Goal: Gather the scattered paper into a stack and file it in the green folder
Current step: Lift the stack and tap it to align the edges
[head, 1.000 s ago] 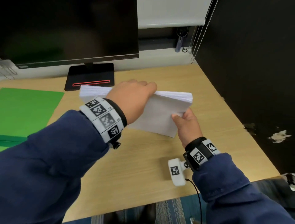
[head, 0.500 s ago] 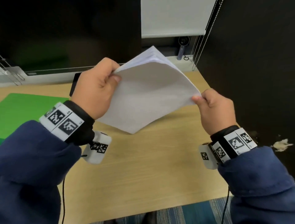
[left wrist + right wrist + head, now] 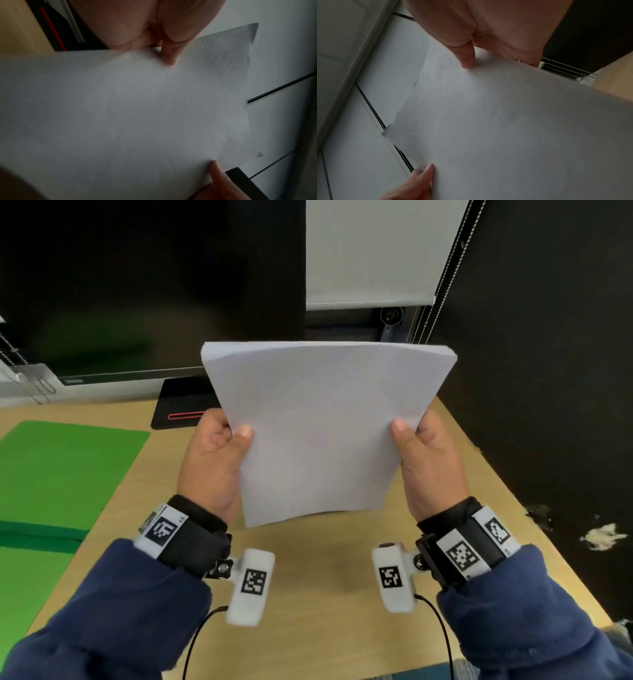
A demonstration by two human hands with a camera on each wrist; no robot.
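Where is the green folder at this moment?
In the head view, the green folder lies open on the desk at the far left, left of the left hand and apart from the held paper stack.

The paper stack (image 3: 322, 422) is looking matt white and smooth, the surface (image 3: 325, 604) showing pale wood grain, green folder (image 3: 65, 470) looking matt.

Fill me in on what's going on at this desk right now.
A person is holding a stack of white paper upright above the wooden desk, the left hand gripping its left edge and the right hand its right edge, thumbs on the near face. The sheets look gathered but not filed: the green folder lies open and flat on the desk to the left, with nothing on the part in view. A monitor stand sits behind the paper.
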